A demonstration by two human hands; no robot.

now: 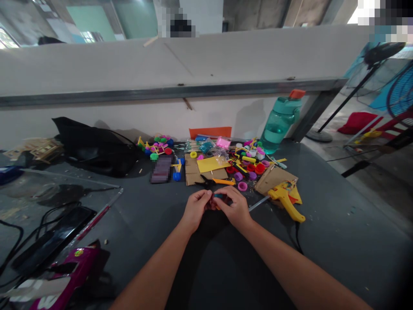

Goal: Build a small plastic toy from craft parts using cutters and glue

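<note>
The left hand (195, 211) and right hand (234, 208) — fingers (206, 196) clamped together — grip a small teal piece (218, 196), mostly hidden.

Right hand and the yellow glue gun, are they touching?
Apart. The head view shows the right hand short of the yellow glue gun, with dark tabletop visible between them and a thin grey rod lying across the gap.

The left forearm (151, 271) and right forearm (290, 262) are bare and slim, tapering into the left hand (195, 211) and right hand (234, 206).
</note>
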